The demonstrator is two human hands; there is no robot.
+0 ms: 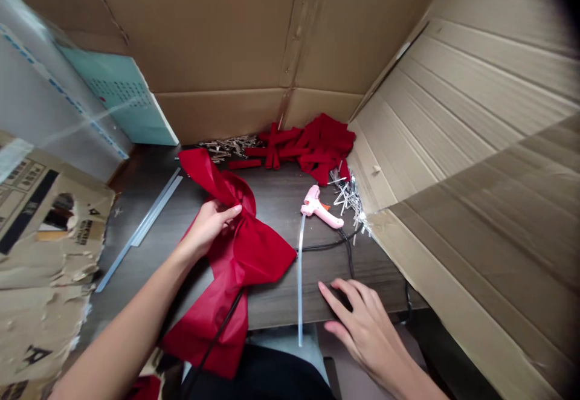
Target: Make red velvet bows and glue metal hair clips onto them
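Observation:
My left hand pinches the gathered middle of a large red fabric bow, whose loops and tails spread over the front of the table. Apart from it, my right hand hovers at the table's front edge, its fingers spread and holding nothing. A pink hot glue gun lies on the table beyond my right hand. From its back end a long clear glue stick sticks out toward me and past the table edge. A black cord runs from the gun's handle.
Red fabric strips are piled at the back, between metal-coloured clips and a heap of silvery ties. Spare glue sticks lie at the left. Cardboard walls enclose the table, with torn cardboard at the left.

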